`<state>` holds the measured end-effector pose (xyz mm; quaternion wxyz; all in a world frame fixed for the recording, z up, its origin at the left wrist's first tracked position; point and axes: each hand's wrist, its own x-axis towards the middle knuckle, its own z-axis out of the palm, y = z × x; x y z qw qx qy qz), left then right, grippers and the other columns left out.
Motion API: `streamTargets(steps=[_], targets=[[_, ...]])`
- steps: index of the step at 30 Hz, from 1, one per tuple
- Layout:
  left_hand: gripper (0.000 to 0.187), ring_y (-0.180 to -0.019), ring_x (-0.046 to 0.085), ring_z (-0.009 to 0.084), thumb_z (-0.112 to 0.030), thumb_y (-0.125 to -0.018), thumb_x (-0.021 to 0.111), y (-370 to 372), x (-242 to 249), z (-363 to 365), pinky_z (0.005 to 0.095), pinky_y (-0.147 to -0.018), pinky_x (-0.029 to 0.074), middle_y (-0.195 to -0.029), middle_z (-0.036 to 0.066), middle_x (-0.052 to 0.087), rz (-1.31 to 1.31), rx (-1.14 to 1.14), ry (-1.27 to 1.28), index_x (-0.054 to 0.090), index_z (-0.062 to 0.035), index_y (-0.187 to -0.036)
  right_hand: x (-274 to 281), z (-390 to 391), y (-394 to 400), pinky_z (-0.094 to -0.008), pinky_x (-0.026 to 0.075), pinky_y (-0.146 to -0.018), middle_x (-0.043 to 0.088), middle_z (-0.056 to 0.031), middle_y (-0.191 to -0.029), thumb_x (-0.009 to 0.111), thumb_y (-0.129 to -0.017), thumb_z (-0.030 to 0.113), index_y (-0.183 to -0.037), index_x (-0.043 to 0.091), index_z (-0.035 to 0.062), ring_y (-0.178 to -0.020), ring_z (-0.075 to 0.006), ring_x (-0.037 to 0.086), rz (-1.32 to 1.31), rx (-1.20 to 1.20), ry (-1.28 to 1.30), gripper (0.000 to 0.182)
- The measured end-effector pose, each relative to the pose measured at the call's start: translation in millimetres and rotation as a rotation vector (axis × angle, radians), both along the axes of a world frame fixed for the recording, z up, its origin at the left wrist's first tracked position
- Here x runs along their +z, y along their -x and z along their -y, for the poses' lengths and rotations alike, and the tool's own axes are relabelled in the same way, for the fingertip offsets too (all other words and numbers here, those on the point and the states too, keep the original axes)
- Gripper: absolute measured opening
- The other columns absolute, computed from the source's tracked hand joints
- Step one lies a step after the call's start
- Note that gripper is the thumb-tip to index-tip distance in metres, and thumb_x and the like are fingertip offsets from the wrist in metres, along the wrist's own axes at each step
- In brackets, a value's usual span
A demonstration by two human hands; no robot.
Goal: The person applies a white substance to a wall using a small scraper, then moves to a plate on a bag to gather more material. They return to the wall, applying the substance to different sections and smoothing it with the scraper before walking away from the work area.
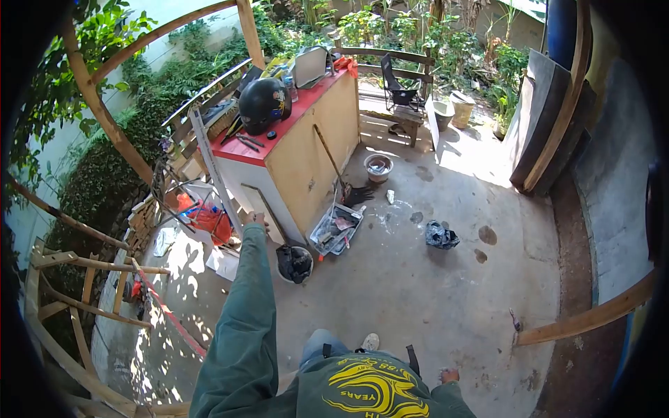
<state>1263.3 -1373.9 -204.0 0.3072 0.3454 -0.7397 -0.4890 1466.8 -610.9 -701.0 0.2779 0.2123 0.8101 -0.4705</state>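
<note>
My left arm stretches forward, and my left hand [256,221] is near the lower part of a long grey metal bar [214,157] leaning at the counter's near end. A narrow board [263,209] stands just beyond that hand. Its fingers look apart; I see nothing held in them. Low at my right side is my right hand [449,377], fingers curled in, with no object visible in it. Below my left hand stands a bucket lined with a black bag [295,264]. Beside it is a clear plastic tub [323,240] of tools.
A red-topped counter [300,111] carries a black helmet [265,106] and pliers [249,143]. On the concrete floor are a pot [378,167], a black plastic bag [442,235] and a broom [357,193]. Wooden rails [90,263] stand left; a timber post [585,313] juts in right.
</note>
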Motion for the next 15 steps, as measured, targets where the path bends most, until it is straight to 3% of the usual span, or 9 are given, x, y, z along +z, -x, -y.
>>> streamTargets(steps=[1,2,4,6,8,9,10,14,15], targets=[[0.030,-0.047,0.059,0.0200,-0.033,-0.095,0.061,27,16,22,0.0350,-0.037,0.046,-0.065,0.012,0.063,0.009,0.013,0.025,0.060,-0.0052,-0.105,36,23,32,-0.0364,0.058,-0.072,0.073,-0.0131,-0.083,0.064,-0.079,0.006,-0.101,0.076,0.0095,-0.076,-0.0224,0.072,-0.337,0.170,-0.204,0.024],[0.031,-0.045,0.058,0.0203,-0.034,-0.095,0.060,52,28,50,0.0354,-0.037,0.045,-0.064,0.012,0.063,0.018,0.017,0.053,0.059,-0.0053,-0.107,119,49,60,-0.0347,0.057,-0.073,0.073,-0.0129,-0.086,0.065,-0.080,0.006,-0.103,0.075,0.0078,-0.078,-0.0228,0.071,-0.337,0.080,-0.129,0.025],[0.032,-0.042,0.056,0.0214,-0.035,-0.096,0.058,110,51,101,0.0358,-0.036,0.044,-0.062,0.013,0.061,0.046,0.035,0.112,0.055,-0.0052,-0.109,158,68,96,-0.0356,0.057,-0.075,0.073,-0.0124,-0.090,0.067,-0.081,0.005,-0.103,0.074,0.0075,-0.081,-0.0220,0.071,-0.503,-0.021,-0.104,0.023],[0.034,-0.042,0.056,0.0223,-0.037,-0.096,0.057,171,54,171,0.0358,-0.037,0.045,-0.062,0.014,0.061,0.180,0.116,0.378,0.054,-0.0057,-0.108,200,74,103,-0.0378,0.056,-0.081,0.073,-0.0141,-0.095,0.069,-0.082,0.006,-0.103,0.073,0.0064,-0.089,-0.0274,0.071,-0.420,-0.241,-0.011,0.021],[0.035,-0.041,0.056,0.0227,-0.039,-0.096,0.056,207,70,191,0.0373,-0.036,0.043,-0.062,0.017,0.062,0.165,0.095,0.381,0.053,-0.0064,-0.109,205,69,76,-0.0373,0.056,-0.082,0.073,-0.0148,-0.095,0.067,-0.081,0.003,-0.102,0.072,0.0052,-0.089,-0.0286,0.071,-0.429,-0.371,-0.129,0.021],[0.047,-0.085,0.069,0.0369,-0.043,-0.090,0.059,227,79,205,0.0484,-0.079,0.053,-0.093,0.022,0.070,0.308,0.144,0.286,0.062,0.0006,-0.107,212,70,55,-0.0373,0.056,-0.082,0.073,-0.0148,-0.095,0.067,-0.081,0.003,-0.102,0.072,0.0052,-0.089,-0.0286,0.071,-0.402,-0.423,-0.157,0.021],[0.049,-0.098,0.066,0.0411,-0.042,-0.092,0.057,245,82,213,0.0495,-0.089,0.050,-0.107,0.026,0.069,0.300,0.173,0.483,0.061,0.0020,-0.113,214,73,23,-0.0383,0.056,-0.083,0.073,-0.0151,-0.096,0.068,-0.081,0.006,-0.101,0.073,0.0062,-0.090,-0.0298,0.071,-0.307,-0.410,-0.291,0.021],[0.067,-0.114,0.061,0.0456,-0.047,-0.095,0.058,281,74,260,0.0498,-0.096,0.047,-0.121,0.032,0.063,0.439,0.211,0.492,0.049,0.0076,-0.132,254,125,-100,-0.0398,0.056,-0.085,0.073,-0.0161,-0.099,0.071,-0.076,0.017,-0.100,0.076,0.0102,-0.091,-0.0320,0.071,0.083,-0.386,-0.529,0.025],[0.073,-0.114,0.062,0.0428,-0.053,-0.093,0.059,295,71,283,0.0490,-0.096,0.048,-0.124,0.031,0.062,0.476,0.249,0.422,0.049,0.0086,-0.132,226,139,-131,-0.0404,0.056,-0.088,0.073,-0.0159,-0.101,0.072,-0.075,0.022,-0.099,0.076,0.0122,-0.093,-0.0326,0.070,0.172,-0.398,-0.532,0.026]])
